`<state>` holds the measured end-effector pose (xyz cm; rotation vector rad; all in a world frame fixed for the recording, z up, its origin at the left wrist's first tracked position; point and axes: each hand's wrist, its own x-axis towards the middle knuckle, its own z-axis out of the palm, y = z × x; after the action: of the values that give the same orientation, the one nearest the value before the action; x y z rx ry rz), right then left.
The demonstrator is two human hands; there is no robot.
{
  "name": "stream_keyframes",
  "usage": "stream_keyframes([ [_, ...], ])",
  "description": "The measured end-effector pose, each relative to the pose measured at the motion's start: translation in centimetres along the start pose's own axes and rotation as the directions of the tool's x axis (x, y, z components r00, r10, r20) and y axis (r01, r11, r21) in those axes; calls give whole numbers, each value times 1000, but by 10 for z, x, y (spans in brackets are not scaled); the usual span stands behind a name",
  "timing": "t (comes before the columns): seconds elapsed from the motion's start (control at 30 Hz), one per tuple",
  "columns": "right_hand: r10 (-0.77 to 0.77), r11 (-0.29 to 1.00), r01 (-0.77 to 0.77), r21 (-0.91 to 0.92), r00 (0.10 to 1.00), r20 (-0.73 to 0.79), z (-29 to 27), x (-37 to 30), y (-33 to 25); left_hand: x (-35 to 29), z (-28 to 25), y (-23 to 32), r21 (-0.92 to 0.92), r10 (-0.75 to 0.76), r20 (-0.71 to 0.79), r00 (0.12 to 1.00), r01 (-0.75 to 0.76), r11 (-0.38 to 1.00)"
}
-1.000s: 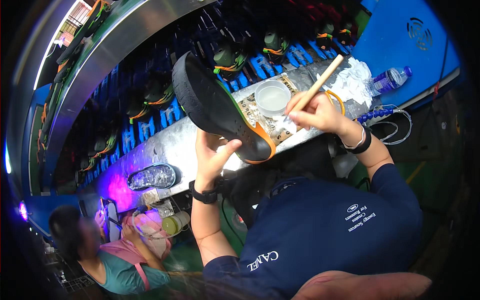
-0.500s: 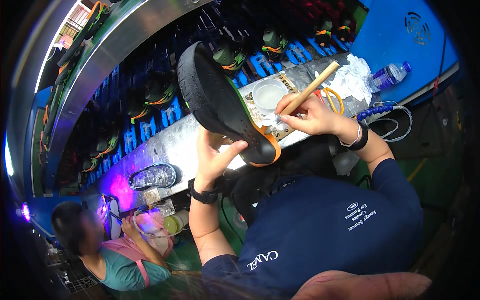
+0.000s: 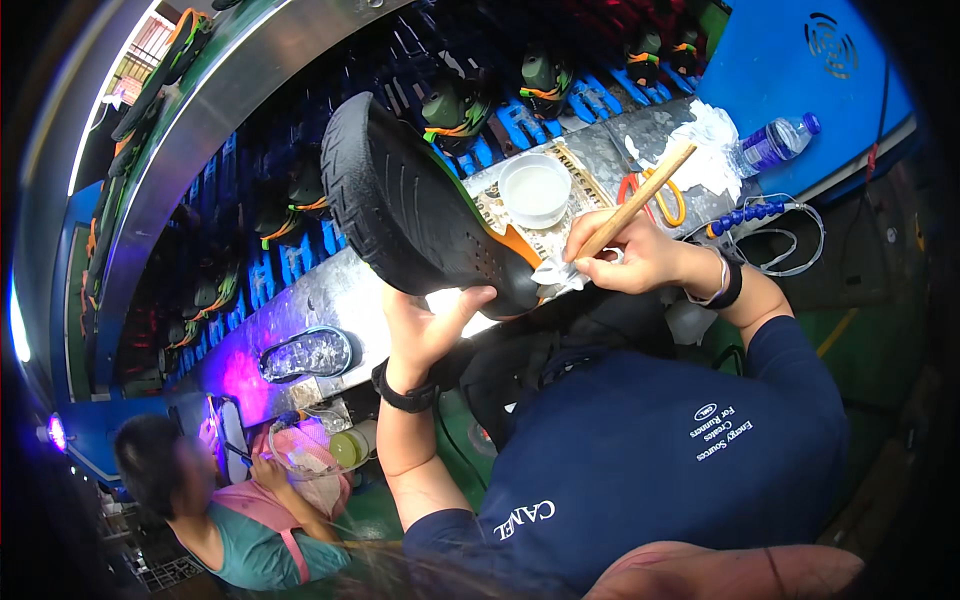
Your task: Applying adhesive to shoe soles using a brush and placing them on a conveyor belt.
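**A:** Entry, head view. What is my left hand [image 3: 432, 325] doing?

**B:** Palm up, forearm rising from the lower edge, a black wristband at the wrist. Fingers curled under the black rubber-soled shoe with the orange trim [image 3: 420, 215], thumb pressed against its lower edge. It clamps the shoe from beneath, sole turned toward the camera, toe pointing up-left, heel down by the right hand.

**A:** And my right hand [image 3: 628, 258]?

**B:** Forearm comes in from the right in a dark blue sleeve, wrist bent inward, a dark band and a pale one on it. Fingers pinched together round the pale wooden stick handle [image 3: 640, 200], which slants up and to the right. Its lower end sits at the shoe's heel; I cannot see the tip.

**A:** Where is the shoe relative to the bench?

**B:** Held above the grey metal bench [image 3: 330, 295], in front of the white round bowl of pale liquid [image 3: 535, 188]. Beside the bowl lie orange-handled scissors [image 3: 662, 200], partly behind the stick, then crumpled white paper [image 3: 712, 150] and a clear plastic bottle with a blue cap [image 3: 775, 143].

**A:** Anyone else?

**B:** One person in a teal top [image 3: 250, 545] at lower left, hands at a separate station under violet light.
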<state>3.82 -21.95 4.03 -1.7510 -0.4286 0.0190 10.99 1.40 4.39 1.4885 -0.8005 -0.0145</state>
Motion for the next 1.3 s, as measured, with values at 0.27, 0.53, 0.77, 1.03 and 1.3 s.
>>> stream_keyframes([
  [0.27,39,983,-29,179,998,-54,4,-2,12,-1,-2,3,22,18,-32,999,-17,1000],
  [0.53,10,999,-15,-35,991,-136,-6,6,15,0,-4,-1,-175,-43,30,999,47,983],
  [0.77,-85,996,82,-31,992,-88,-2,2,14,3,-5,-4,-230,-43,46,998,52,972],
  [1.03,-152,985,147,-92,987,-57,0,10,13,4,-3,-11,-323,-131,127,983,166,932],
  [1.3,-262,958,257,-124,965,-24,8,12,11,5,-6,-17,-413,-179,119,977,213,885],
])
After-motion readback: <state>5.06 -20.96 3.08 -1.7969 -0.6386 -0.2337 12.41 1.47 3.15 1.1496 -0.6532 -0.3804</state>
